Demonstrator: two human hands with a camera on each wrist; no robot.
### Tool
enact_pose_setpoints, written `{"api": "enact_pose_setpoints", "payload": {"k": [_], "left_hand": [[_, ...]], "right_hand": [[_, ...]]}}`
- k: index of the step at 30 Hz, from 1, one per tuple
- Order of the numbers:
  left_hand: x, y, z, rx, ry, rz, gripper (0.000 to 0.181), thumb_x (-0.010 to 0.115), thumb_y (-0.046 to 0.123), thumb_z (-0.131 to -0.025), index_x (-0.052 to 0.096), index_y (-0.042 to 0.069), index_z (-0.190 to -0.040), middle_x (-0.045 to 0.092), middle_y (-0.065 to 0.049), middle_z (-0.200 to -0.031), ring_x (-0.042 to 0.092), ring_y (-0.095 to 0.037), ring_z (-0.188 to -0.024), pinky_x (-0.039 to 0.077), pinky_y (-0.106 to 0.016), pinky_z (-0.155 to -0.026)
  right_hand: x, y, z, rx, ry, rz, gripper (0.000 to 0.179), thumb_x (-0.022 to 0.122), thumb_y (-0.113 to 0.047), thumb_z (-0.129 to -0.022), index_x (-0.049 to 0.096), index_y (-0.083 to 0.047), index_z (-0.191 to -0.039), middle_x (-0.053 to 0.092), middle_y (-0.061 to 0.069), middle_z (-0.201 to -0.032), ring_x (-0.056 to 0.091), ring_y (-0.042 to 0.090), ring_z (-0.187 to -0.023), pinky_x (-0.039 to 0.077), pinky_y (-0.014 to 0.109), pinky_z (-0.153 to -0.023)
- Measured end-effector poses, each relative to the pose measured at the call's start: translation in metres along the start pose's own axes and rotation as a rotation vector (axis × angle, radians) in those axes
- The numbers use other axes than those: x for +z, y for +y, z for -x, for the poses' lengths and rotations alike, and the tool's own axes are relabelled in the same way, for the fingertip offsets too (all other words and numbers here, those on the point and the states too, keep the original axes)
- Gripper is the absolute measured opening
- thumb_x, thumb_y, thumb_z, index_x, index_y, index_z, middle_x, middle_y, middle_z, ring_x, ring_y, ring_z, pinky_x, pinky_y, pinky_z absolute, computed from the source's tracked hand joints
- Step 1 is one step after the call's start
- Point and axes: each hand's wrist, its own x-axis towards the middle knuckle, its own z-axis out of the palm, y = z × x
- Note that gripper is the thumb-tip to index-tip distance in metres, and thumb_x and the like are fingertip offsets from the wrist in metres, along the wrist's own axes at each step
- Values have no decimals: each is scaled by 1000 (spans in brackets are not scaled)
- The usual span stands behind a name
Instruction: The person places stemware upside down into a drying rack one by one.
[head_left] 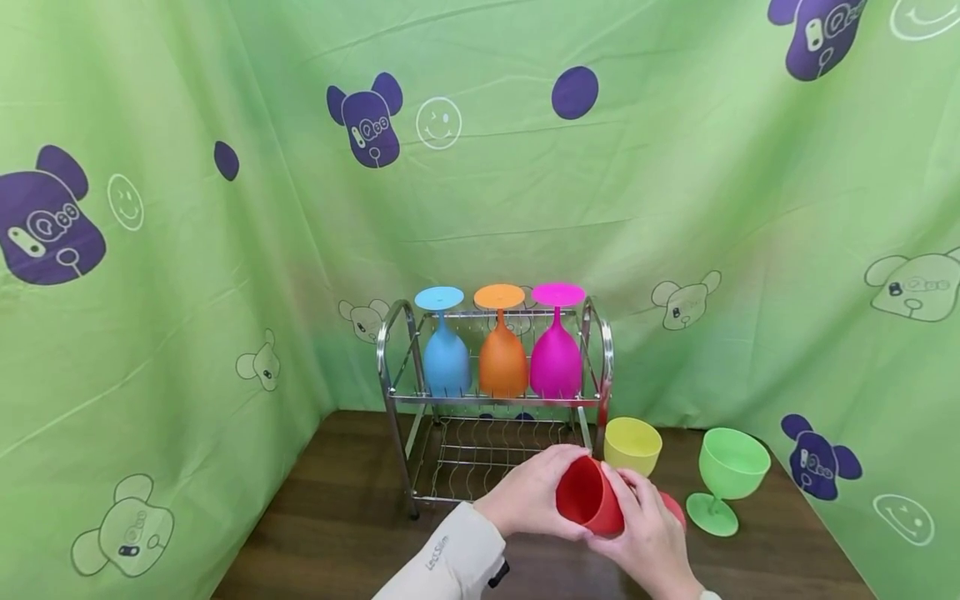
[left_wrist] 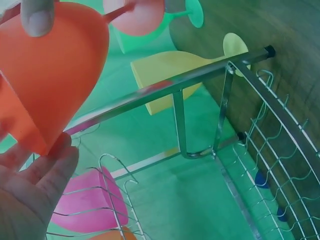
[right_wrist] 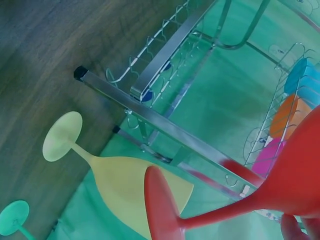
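A red plastic goblet (head_left: 609,508) lies tilted on its side between both hands, in front of the rack's right end. Its mouth faces left and its round foot (right_wrist: 162,207) points right. The left hand (head_left: 534,496) grips the bowl near the rim, with fingertips against its edge in the left wrist view. From the other side the right hand (head_left: 651,537) holds the bowl; only its fingertips (right_wrist: 292,227) show in the right wrist view. On the rack's upper tier, blue (head_left: 447,358), orange (head_left: 504,358) and magenta (head_left: 557,358) goblets stand upside down.
The two-tier metal dish rack (head_left: 607,350) stands on a dark wooden table (head_left: 300,533). Right of it, a yellow goblet (head_left: 632,440) and a green goblet (head_left: 735,467) stand upright. Green patterned cloth (head_left: 480,208) hangs behind and at both sides.
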Motion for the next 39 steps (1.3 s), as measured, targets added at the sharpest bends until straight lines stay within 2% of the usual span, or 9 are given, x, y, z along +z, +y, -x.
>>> {"api": "enact_pose_setpoints", "payload": {"k": [6, 11, 13, 18, 20, 24, 32, 36, 39], "left_hand": [[-1, -2, 7, -83, 32, 140, 75, 85, 30, -69, 48, 10, -132, 55, 2, -122, 52, -3, -107, 46, -10, -79], [-2, -8, 17, -133, 140, 260, 78, 87, 25, -68, 45, 11, -132, 54, 1, -120, 52, -4, -105, 48, -13, -77], [0, -10, 21, -88, 193, 243, 81, 88, 23, -66, 43, 10, -132, 53, -2, -122, 52, -8, -107, 48, -14, -79], [6, -14, 31, 88, 314, 108, 87, 91, 24, -62, 41, 5, -130, 50, -10, -127, 53, -18, -114, 47, -16, -86], [9, -15, 33, 144, 379, 38, 89, 93, 25, -58, 43, 4, -128, 51, -11, -127, 52, -21, -115, 48, -19, -88], [14, -19, 37, 241, 511, -102, 95, 96, 26, -51, 42, 1, -125, 51, -15, -125, 53, -24, -114, 49, -23, -90], [16, -22, 39, 423, 646, -260, 101, 97, 29, -44, 39, -3, -121, 49, -19, -123, 54, -28, -109, 50, -26, -89], [18, -25, 38, 481, 680, -298, 101, 96, 30, -42, 39, -4, -119, 48, -21, -122, 54, -30, -108, 49, -27, -90], [20, -28, 36, 536, 705, -337, 99, 96, 33, -42, 40, -4, -115, 48, -22, -119, 55, -30, -105, 49, -28, -91]], "right_hand": [[1, 0, 0, 0, 11, -15, 74, 42, -68, -83, 66, -4, -112, 60, 12, -101, 61, 25, -73, 52, 39, -49], [-3, 0, -1, 33, 55, -72, 76, 49, -69, -81, 66, -1, -111, 61, 13, -100, 57, 20, -78, 49, 29, -46], [-7, -3, -2, 113, 65, -123, 77, 53, -68, -81, 64, 1, -112, 60, 13, -100, 56, 14, -82, 50, 21, -51], [-19, -20, -10, 514, 67, -342, 54, 80, -14, -74, 58, 6, -119, 56, -2, -100, 52, -9, -88, 43, 5, -70], [-21, -28, -15, 680, 65, -411, 61, 76, 6, -67, 55, 7, -124, 53, -12, -100, 52, -13, -86, 43, 5, -69], [-22, -38, -20, 909, 33, -518, 60, 66, 5, -79, 43, 6, -133, 49, -21, -97, 55, -12, -76, 47, 10, -60], [-17, -42, -22, 1116, -90, -940, 77, 52, -6, -95, -3, 0, -149, 46, -1, -104, 65, 4, -69, 55, 27, -54], [-14, -47, -26, 1170, -134, -1011, 81, 49, -14, -96, -11, -4, -150, 42, 7, -111, 66, 8, -69, 56, 32, -57], [-13, -50, -29, 1141, -141, -1051, 80, 48, -14, -95, -9, -3, -150, 41, 15, -117, 65, 7, -74, 57, 37, -58]]}}
